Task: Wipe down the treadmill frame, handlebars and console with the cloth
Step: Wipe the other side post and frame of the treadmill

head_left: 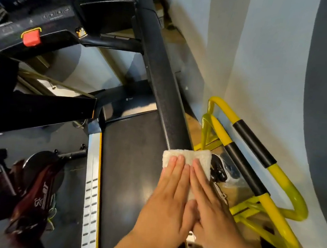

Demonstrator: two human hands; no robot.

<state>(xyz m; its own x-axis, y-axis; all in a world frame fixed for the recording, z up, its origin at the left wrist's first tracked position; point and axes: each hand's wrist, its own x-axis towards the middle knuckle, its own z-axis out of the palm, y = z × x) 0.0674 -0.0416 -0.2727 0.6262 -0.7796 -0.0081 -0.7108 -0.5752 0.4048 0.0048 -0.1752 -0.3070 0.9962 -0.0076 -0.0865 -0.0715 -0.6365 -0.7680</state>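
Far to the left of the black handlebar (161,79), up by its far end, sits the console (38,19) with its red stop key (32,38), well apart from the cloth. A careless swipe there could, I judge, press buttons or knock the key loose. Just left of the handlebar lies the running belt (130,160). On the handlebar's near end the left hand (168,205) lies flat, fingers straight and close together, pressing the folded white cloth (187,155) onto the bar. The right hand (209,213) lies beside it and touches it, likewise flat with its fingers together. Neither hand curls round the cloth, so a hard push along the sloping bar could let it slip out and drop, either left onto the belt or right toward the yellow tube frame (274,176) near the bar.
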